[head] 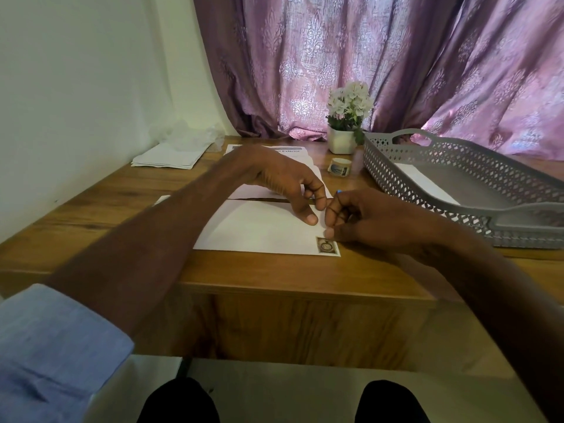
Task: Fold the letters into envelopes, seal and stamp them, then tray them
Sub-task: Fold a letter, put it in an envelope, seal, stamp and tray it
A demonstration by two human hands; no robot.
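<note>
I see a white paper envelope (262, 228) lying flat near the front edge of the brown wooden table (91, 215), roughly at its middle. A small brown postage stamp (327, 246) sits on the envelope's near right corner.

My left hand (283, 186) reaches across from the left and hangs over the envelope's far right part, its fingers curled and its thumb (309, 218) pointing down onto the paper. I cannot tell whether the curled fingers pinch anything. My right hand (366, 219) comes in from the right, its fingers bent in close to the left hand's fingertips, the lowest fingertip touching the envelope just beside the stamp. A tiny blue thing (339, 192) shows at the top of the right knuckles; I cannot tell what it is, or whether the hand grips it.

Behind the envelope lie printed white paper sheets (293, 154), partly hidden under the left hand. A stack of white envelopes (171, 157) rests at the far left edge by the wall. A small round white jar (339, 167) stands near the far edge, just in front of a white pot of white flowers (346, 123). A grey perforated plastic tray (457, 178) fills the right side of the table, with a white envelope (424, 181) lying inside it.
</note>
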